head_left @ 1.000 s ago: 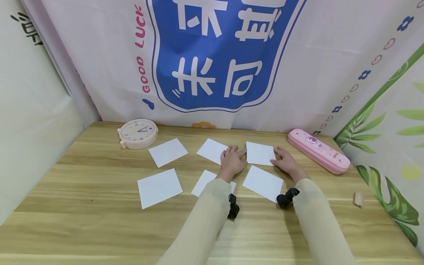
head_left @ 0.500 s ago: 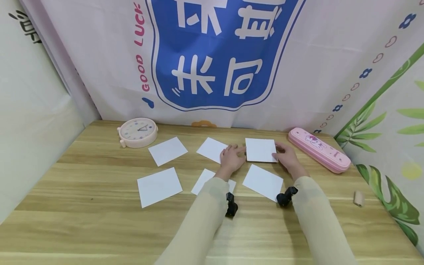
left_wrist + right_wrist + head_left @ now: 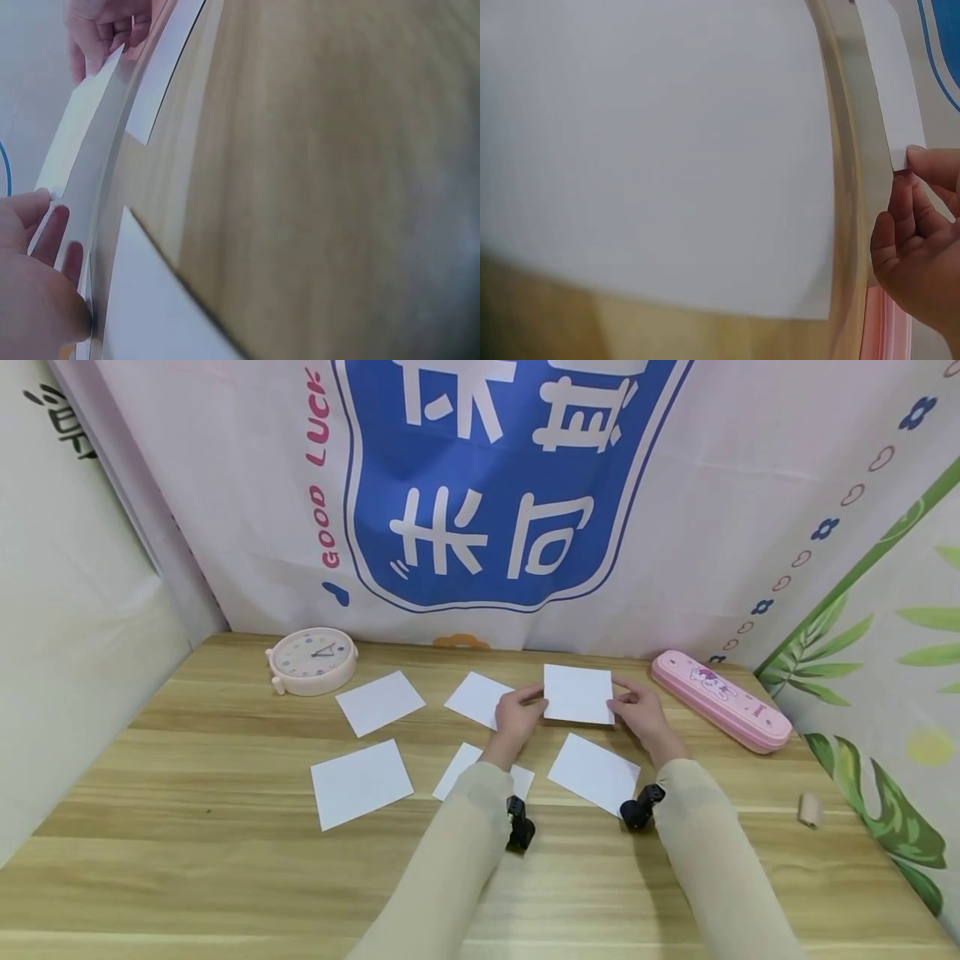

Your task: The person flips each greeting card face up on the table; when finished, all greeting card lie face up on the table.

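Between my two hands a blank white card [image 3: 577, 695] is held up off the table, tilted toward the head camera. My left hand [image 3: 517, 718] pinches its left edge, thumb in front. At the right edge my right hand [image 3: 641, 712] pinches it between thumb and fingers, seen close in the right wrist view, where the card [image 3: 892, 82] appears narrow. Just below lies another white card [image 3: 594, 772]. A card [image 3: 476, 697] sits left of my left hand, partly covered by it. My left forearm hides part of a lower card [image 3: 459, 768].
Two more white cards, an upper one [image 3: 381, 703] and a lower one [image 3: 362, 783], lie at left. A pink round clock [image 3: 313, 662] stands at the back left. At right are a pink pencil case [image 3: 720, 700] and a small beige object [image 3: 811, 810] on the wooden table [image 3: 225, 877].
The card has come up off the table and shifted slightly left. My left hand, earlier lying flat beside it, now pinches its left edge; my right hand moved left with it.
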A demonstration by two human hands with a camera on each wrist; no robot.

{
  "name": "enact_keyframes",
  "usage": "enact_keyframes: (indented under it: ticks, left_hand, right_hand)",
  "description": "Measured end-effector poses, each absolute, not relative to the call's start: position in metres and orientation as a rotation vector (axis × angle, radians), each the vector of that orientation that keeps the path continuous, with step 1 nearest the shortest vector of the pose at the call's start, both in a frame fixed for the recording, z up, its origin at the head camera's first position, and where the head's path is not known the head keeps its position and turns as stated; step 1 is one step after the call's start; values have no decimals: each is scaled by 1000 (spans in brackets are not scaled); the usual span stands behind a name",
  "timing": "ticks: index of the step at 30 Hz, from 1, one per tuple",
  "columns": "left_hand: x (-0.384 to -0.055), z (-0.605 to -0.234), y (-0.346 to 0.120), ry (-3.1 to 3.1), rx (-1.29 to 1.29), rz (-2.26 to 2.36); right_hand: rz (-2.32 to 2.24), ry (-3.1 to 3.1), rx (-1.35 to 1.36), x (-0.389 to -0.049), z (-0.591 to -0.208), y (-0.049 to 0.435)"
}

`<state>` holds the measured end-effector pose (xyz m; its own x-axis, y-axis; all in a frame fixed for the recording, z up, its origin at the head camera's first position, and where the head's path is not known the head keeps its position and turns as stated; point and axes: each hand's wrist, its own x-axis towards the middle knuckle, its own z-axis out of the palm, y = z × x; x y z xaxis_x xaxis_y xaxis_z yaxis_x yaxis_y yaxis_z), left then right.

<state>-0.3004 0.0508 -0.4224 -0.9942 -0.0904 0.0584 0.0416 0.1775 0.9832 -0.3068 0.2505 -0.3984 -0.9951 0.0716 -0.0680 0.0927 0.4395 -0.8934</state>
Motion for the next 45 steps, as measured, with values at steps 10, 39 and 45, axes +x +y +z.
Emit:
enact_keyframes:
  ticks: [10, 39, 45]
  left_hand:
    - [-302, -428, 43, -2090, 137, -2124]
    - [-293, -394, 33, -1984, 161, -2182]
    - [-289, -394, 31, -1859, 151, -2382]
  right_hand:
    - [-1706, 2598, 230, -306, -394, 238]
    - [-2235, 2136, 101, -289, -368, 233]
    - [-2358, 1911, -9, -288, -371, 238]
